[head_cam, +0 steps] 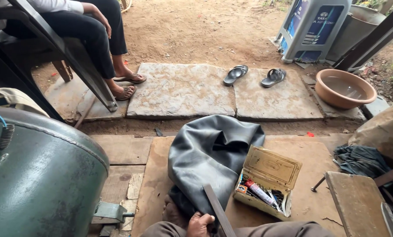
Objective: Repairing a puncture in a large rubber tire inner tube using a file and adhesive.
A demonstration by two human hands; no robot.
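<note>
Nearest hand: one hand (199, 224) at 6 o'clock, closed around the lower end of a flat dark bar (217, 210); which hand it is I cannot tell, and no second hand shows.
Bar: stiff, narrow, probably metal, slanting up toward 12 o'clock with its top lying against the inner tube (207, 156).
Inner tube: black rubber, slack and folded, lying at centre on the wooden board (313, 162), just above the knees (275, 229).
Handling: likely soft, floppy, light for its bulk and a little slick; a fold or thick edge gives the surest hold, while the bar can be gripped anywhere along its length.
Open box (266, 182): at 4 o'clock, touching the tube's right side, lid tilted back; inside lie a small tube with a red cap, a small orange packet and other bits too small to tell.
Basin (345, 87): at 2 o'clock, brown, round, appears to hold shallow water.
Green tank (38, 175): at 8 o'clock, large, metal, contents hidden.
Sandals (254, 75): at 12 o'clock on stone slabs (179, 90).
Seated person (95, 30): at 10 o'clock, well apart.
</note>
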